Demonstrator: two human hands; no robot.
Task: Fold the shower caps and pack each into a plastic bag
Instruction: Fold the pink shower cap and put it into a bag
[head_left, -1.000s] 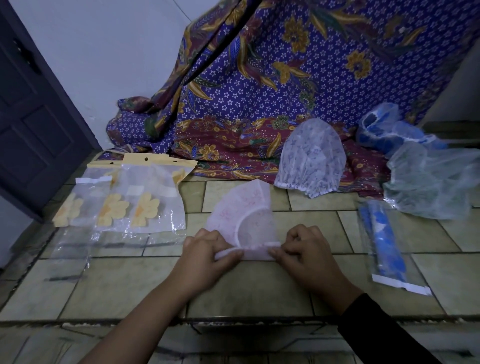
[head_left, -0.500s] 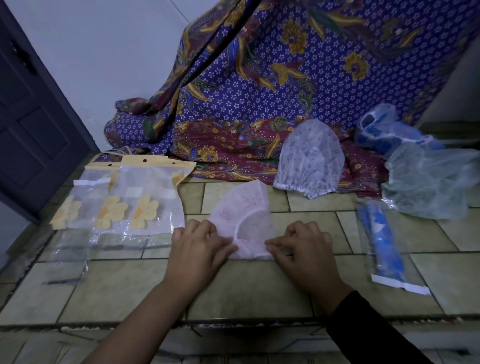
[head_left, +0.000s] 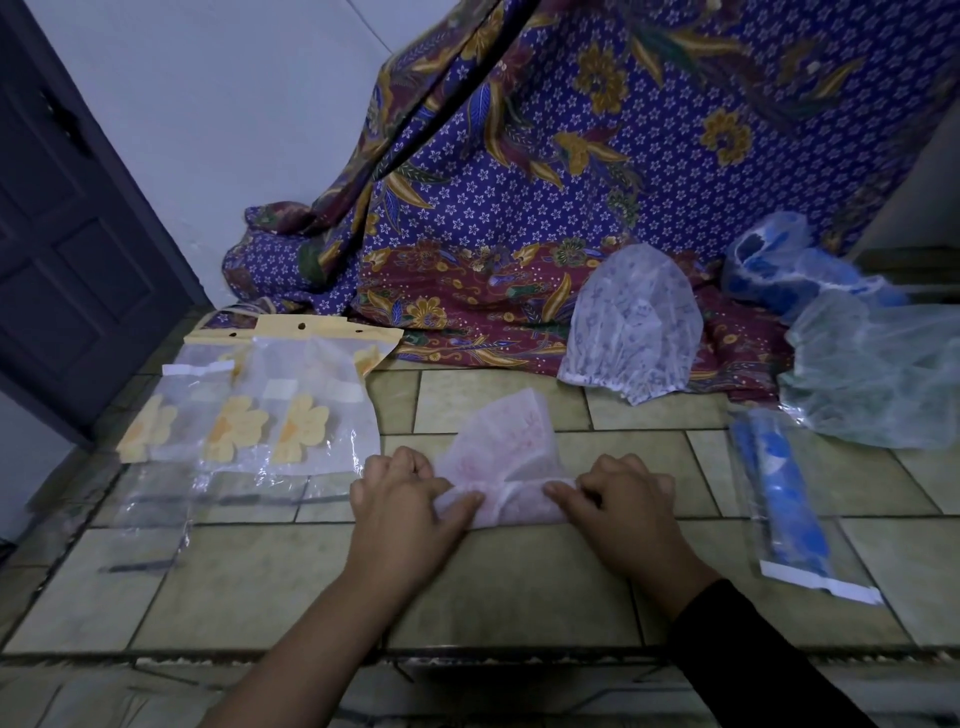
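A pale pink shower cap (head_left: 498, 447) lies on the tiled floor in front of me, its near edge rolled into a band. My left hand (head_left: 410, 499) pinches the left end of that band and my right hand (head_left: 618, 499) pinches the right end. Empty clear plastic bags (head_left: 291, 410) with yellow flowers and yellow headers lie to the left. A blue shower cap packed in a clear bag (head_left: 789, 499) lies to the right.
A white patterned cap (head_left: 634, 322), a blue cap (head_left: 789, 270) and a pale green cap (head_left: 878, 384) rest by the purple batik cloth (head_left: 597, 182) at the back. A dark door (head_left: 67, 234) stands at left. A step edge (head_left: 467, 654) runs below my wrists.
Both hands drew the cap's near edge back toward me and spread slightly apart, so the rolled band at the cap's bottom is now wider.
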